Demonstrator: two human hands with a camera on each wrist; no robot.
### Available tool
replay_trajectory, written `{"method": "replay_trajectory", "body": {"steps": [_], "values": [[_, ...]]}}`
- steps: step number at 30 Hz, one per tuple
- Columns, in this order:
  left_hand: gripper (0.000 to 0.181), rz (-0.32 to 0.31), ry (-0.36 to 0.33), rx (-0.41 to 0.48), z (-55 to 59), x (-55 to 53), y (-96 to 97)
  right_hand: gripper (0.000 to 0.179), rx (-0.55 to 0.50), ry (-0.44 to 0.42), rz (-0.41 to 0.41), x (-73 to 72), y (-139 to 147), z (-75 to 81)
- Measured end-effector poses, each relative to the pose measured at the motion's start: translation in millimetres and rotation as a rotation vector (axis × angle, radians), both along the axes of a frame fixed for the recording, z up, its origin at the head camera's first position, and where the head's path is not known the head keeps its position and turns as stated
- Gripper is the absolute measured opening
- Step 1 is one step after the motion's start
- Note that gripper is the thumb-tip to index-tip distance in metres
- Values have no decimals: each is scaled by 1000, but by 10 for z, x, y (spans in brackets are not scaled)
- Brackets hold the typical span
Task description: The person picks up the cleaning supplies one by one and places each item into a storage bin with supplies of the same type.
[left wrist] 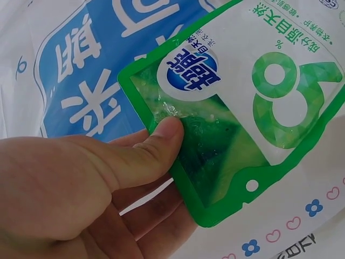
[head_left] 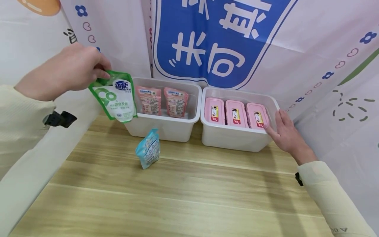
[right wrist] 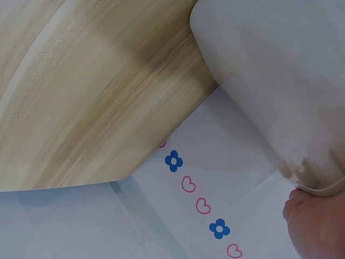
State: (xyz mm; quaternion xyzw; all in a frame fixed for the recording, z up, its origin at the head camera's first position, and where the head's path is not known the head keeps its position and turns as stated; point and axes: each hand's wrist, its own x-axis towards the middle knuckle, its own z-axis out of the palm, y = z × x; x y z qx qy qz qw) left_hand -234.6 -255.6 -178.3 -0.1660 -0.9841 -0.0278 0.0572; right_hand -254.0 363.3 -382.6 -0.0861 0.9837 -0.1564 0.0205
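Observation:
My left hand (head_left: 77, 67) pinches the top corner of a green-and-white laundry detergent pouch (head_left: 119, 98), thumb in front. The pouch hangs above the table, its lower edge overlapping the left side of the left white bin (head_left: 157, 126) in the head view. In the left wrist view the thumb presses on the green part of the pouch (left wrist: 226, 129). Two pink pouches (head_left: 149, 101) stand inside that bin. My right hand (head_left: 288, 135) rests at the right front corner of the right white bin (head_left: 237, 140), its fingers fairly straight along the rim.
A small blue pouch (head_left: 149, 149) stands on the wooden table (head_left: 177, 194) before the left bin. Three pink boxes (head_left: 236, 113) sit side by side in the right bin. A printed cloth (head_left: 319, 26) with blue-and-white lettering rises behind the bins and round the sides.

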Motion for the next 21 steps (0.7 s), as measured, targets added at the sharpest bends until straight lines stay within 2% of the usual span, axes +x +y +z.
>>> {"method": "replay_trajectory", "body": {"steps": [11,21], "values": [[15,-25,-5,6,26,-121,136,95,-10,9,-4,-1,6,-4],[19,9,-49,59,23,-202,263,96,-4,14,-4,-11,16,-20]]}}
